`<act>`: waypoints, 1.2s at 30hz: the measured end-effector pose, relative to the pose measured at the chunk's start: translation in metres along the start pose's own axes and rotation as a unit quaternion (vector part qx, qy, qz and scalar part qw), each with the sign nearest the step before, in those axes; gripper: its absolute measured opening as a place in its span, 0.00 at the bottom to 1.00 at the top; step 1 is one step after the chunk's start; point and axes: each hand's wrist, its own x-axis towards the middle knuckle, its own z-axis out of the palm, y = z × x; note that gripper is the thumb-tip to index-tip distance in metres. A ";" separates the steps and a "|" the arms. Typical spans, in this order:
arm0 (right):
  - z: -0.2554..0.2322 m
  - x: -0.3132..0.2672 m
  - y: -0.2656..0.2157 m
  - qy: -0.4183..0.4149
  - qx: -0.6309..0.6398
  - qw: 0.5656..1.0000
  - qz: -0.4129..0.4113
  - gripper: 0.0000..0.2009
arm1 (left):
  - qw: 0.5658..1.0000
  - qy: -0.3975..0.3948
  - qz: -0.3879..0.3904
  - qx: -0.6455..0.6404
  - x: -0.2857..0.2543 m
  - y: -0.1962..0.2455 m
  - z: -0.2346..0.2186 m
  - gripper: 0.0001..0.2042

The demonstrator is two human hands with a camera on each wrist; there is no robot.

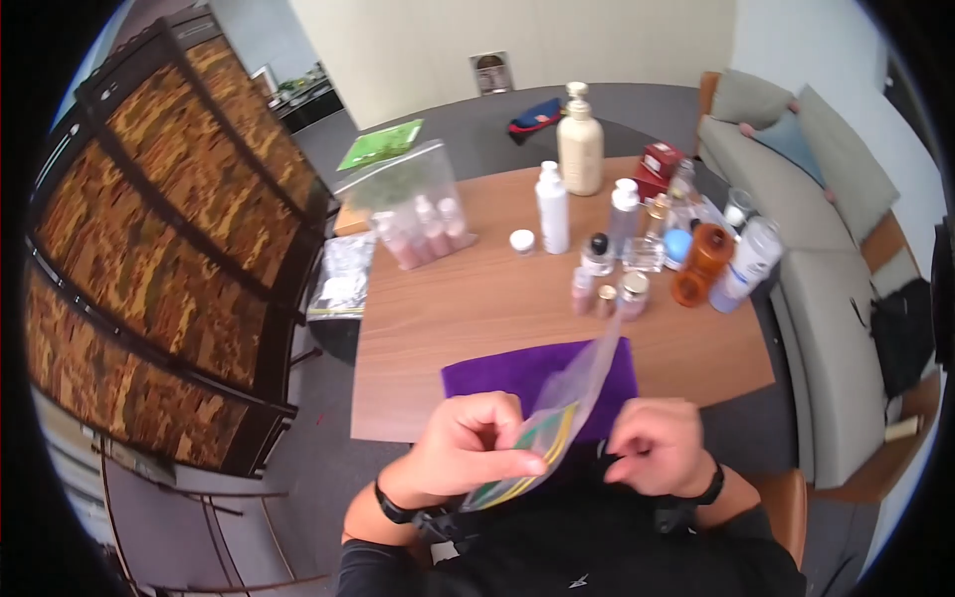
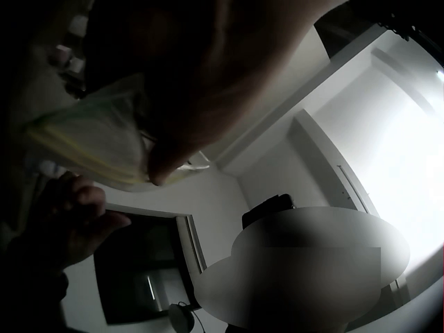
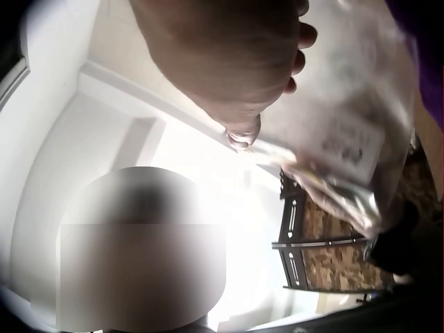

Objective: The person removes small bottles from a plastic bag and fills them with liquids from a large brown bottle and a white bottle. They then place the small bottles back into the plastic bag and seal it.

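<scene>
A clear zip bag (image 1: 585,383) with a yellow and green zip strip stands tilted in front of the person's chest. My left hand (image 1: 477,443) pinches it near the strip, thumb stretched along the bag's side. To the right, my right hand (image 1: 659,446) hovers beside the bag with loosely curled fingers and nothing visible in them. In the left wrist view a gap shows between the right fingers and the bag (image 2: 104,135). A printed white label shows through the bag (image 3: 340,139) in the right wrist view. Behind the hands, a flat purple cloth (image 1: 502,370) lies at the table's near edge.
On the wooden table (image 1: 418,348), several bottles and jars cluster at the right, among them an orange bottle (image 1: 702,264). A tall cream pump bottle (image 1: 580,144) stands at the back. At the left is a filled clear bag (image 1: 418,194) of pinkish bottles.
</scene>
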 end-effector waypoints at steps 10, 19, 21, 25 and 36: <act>0.008 -0.011 0.000 -0.022 0.096 0.982 0.163 0.17 | 0.958 -0.083 0.076 0.264 0.039 -0.037 0.030 0.17; -0.033 -0.004 -0.009 -0.083 0.217 0.904 0.358 0.20 | 0.940 0.119 0.060 0.314 0.038 -0.036 -0.005 0.15; -0.024 0.000 -0.011 -0.089 0.235 0.891 0.379 0.20 | 0.859 0.152 0.073 0.484 0.042 -0.024 -0.007 0.16; -0.003 0.004 -0.009 -0.064 0.239 0.877 0.412 0.20 | 0.825 0.162 0.133 0.524 0.041 -0.005 0.017 0.17; 0.013 -0.003 0.011 0.019 0.250 0.922 0.295 0.16 | 0.792 -0.004 0.152 0.591 0.019 -0.033 0.027 0.17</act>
